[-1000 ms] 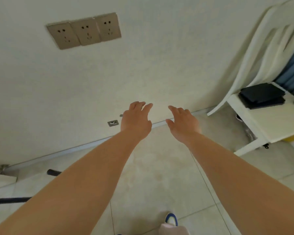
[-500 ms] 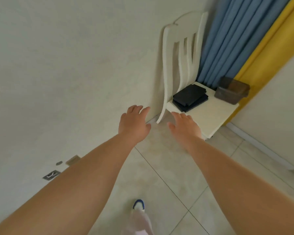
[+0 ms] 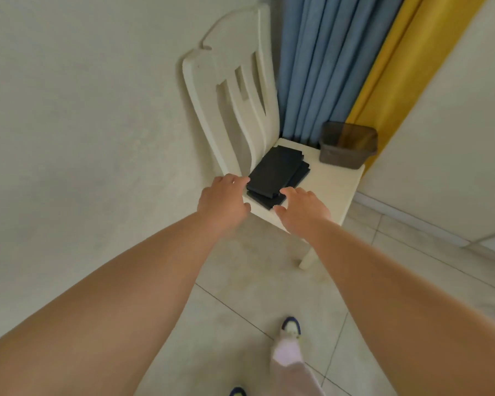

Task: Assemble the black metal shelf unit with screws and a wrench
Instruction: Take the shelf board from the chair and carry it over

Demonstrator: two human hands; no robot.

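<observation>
- Hands both reach out ahead, fingers loosely spread, holding nothing.
- Left hand (image 3: 223, 202) hangs at the near left corner of the black panels (image 3: 277, 175); its fingertips are at or just beside their edge, and whether they touch cannot be told.
- Black panels, flat pieces that look like shelf parts, lie in a loose stack on the seat of a white chair (image 3: 335, 184), close to its backrest.
- Right hand (image 3: 303, 207) hovers over the near right corner of the stack, thumb (image 3: 280, 210) out towards the seat edge, fingers curved as if to take hold.
- Brown bin (image 3: 347, 145) stands behind the seat's far right corner, well apart from the hands, in front of the blue curtain (image 3: 320, 67) and yellow curtain (image 3: 389, 81).
- Change: a second ago the view faced the wall sockets and bare floor, with the chair off to the right. Half a second ago the chair had come nearer the middle, the hands short of it. Now the hands have closed on the stack from both sides.
- Meaning: the person seems to be fetching parts. No screws or wrench are in sight, so fastening looks some way off. The next move likely needs a grip under both near corners, keeping the loose stack from sliding apart.
</observation>
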